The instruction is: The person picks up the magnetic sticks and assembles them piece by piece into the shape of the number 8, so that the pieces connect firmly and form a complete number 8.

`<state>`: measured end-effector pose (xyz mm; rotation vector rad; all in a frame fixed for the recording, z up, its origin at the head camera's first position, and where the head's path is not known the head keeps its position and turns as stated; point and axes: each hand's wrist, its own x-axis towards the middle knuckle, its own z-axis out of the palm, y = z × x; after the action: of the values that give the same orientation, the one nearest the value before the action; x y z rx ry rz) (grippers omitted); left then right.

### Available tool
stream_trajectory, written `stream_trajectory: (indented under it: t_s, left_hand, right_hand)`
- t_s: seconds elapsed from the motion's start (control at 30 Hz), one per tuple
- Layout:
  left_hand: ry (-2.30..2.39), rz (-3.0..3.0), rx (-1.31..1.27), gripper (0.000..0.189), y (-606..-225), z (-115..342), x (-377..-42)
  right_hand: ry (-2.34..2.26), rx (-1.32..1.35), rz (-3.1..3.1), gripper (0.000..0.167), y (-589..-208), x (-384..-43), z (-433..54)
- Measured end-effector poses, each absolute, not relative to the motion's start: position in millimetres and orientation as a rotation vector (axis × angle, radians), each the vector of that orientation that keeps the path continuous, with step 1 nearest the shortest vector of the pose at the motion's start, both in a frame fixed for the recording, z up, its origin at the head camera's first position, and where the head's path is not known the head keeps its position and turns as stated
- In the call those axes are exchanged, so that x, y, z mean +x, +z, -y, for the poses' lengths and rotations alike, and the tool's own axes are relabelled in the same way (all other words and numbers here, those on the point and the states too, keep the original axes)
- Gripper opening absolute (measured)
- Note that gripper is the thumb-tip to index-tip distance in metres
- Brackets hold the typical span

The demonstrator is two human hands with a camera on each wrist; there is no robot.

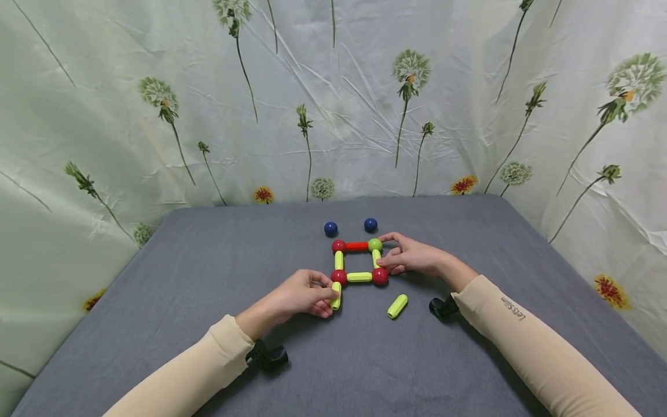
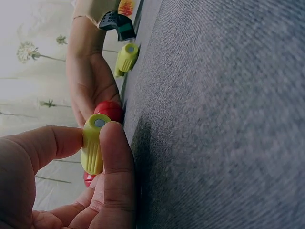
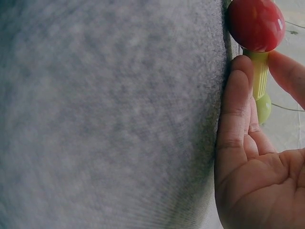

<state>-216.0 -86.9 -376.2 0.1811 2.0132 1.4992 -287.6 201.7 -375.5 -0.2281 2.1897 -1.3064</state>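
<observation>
A square frame of magnetic sticks and balls lies on the grey cloth. It has a red stick (image 1: 356, 247) at the back, yellow sticks on the other sides, red balls at three corners and a green ball (image 1: 374, 245) at the far right. My left hand (image 1: 304, 295) pinches a loose yellow magnetic stick (image 1: 336, 296) between thumb and finger, one end right at the near-left red ball (image 1: 339, 277). On the frame's right side, my right hand (image 1: 411, 256) holds the yellow side stick (image 3: 260, 76), thumb near the red ball (image 3: 256, 24) and index finger at the green ball.
Two dark blue balls (image 1: 330, 229) sit behind the frame. Another yellow stick (image 1: 398, 306) lies on the grey cloth (image 1: 156, 301), in front of the frame to the right. A flowered curtain (image 1: 344, 116) hangs behind the surface.
</observation>
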Motion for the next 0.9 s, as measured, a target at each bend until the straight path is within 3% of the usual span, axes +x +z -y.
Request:
stream_trajectory:
  t_s: [0.9]
  left_hand:
    - [1.522,-2.012,0.141,0.034,-379.9,81.1,-216.2]
  right_hand:
    - [-1.298,-0.233,-2.19,0.068,-374.9,-287.3,-202.0]
